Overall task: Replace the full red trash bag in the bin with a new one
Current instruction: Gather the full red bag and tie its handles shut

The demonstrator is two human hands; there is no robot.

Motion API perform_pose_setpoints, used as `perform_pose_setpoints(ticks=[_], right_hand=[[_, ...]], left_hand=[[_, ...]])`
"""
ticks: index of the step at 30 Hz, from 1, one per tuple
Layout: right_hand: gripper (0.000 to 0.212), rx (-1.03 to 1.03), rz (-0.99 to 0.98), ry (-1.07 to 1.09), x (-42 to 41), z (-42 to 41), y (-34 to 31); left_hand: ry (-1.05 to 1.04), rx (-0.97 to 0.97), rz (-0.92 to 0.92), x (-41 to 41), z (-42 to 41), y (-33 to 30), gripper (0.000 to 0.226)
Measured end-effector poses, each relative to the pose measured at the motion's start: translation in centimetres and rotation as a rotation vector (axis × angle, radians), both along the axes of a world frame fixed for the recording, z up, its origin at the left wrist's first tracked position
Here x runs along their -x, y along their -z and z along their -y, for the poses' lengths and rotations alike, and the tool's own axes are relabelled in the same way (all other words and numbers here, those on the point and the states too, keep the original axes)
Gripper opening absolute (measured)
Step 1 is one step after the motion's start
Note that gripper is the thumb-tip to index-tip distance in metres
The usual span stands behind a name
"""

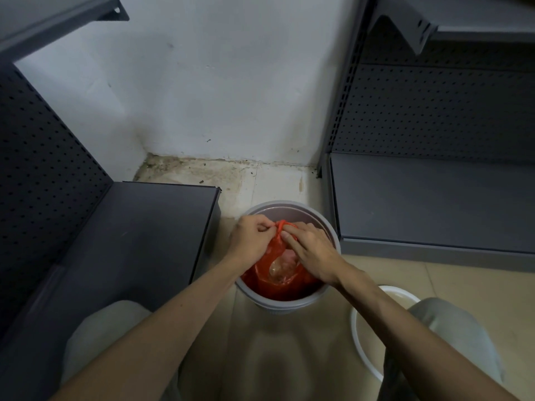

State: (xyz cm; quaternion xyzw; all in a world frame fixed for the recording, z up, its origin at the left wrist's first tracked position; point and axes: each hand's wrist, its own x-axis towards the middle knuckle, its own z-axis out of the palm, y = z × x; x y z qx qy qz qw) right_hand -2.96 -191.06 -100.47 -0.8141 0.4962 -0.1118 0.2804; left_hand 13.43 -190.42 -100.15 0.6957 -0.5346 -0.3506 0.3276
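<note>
A round grey bin stands on the tiled floor between two shelf units. Inside it sits the red trash bag, full, with crumpled clear plastic showing through its side. The bag's top is gathered into a twisted bunch above the bin's middle. My left hand pinches that bunch from the left. My right hand grips it from the right, fingers lying over the bag's top. Both hands meet at the bunch, above the bin's far half. No new bag is in view.
Dark grey metal shelf units flank the bin: one base at left, one at right, with pegboard backs. A white wall is behind. A white basin sits on the floor at right, partly behind my knee.
</note>
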Motion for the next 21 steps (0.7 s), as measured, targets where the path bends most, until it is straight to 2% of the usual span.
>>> perform_pose_setpoints(ticks=[3, 7, 8, 9, 12, 14, 17, 21], right_hand=[[0.038, -0.027, 0.088, -0.004, 0.6, 0.1, -0.1], [0.033, -0.088, 0.372, 0.048, 1.5, 0.0, -0.9], [0.032, -0.089, 0.391, 0.086, 1.9, 0.1, -0.9], [0.032, -0.053, 0.341, 0.124, 2.3, 0.3, -0.7], [0.035, 0.087, -0.028, 0.186, 3.6, 0.7, 0.0], [0.038, 0.118, -0.200, 0.195, 4.4, 0.8, -0.1], [0.041, 0.150, -0.347, 0.172, 5.7, 1.0, 0.1], [0.044, 0.116, -0.454, 0.188, 6.8, 1.2, 1.1]], left_hand=[[-0.037, -0.002, 0.153, -0.5, 0.2, -0.6, 0.007], [-0.076, 0.050, 0.311, -1.9, 0.4, -0.8, 0.007], [-0.074, 0.056, 0.336, -2.3, 0.4, -0.8, 0.008], [-0.066, 0.054, 0.359, -2.8, 0.4, -0.8, 0.008], [-0.040, 0.054, 0.436, -3.9, 0.1, -0.8, 0.012], [-0.025, 0.049, 0.504, -4.7, -0.1, -0.6, 0.016], [0.023, 0.027, 0.616, -5.6, -0.3, -0.2, 0.025], [0.036, -0.002, 0.691, -6.1, -0.7, 0.2, 0.027]])
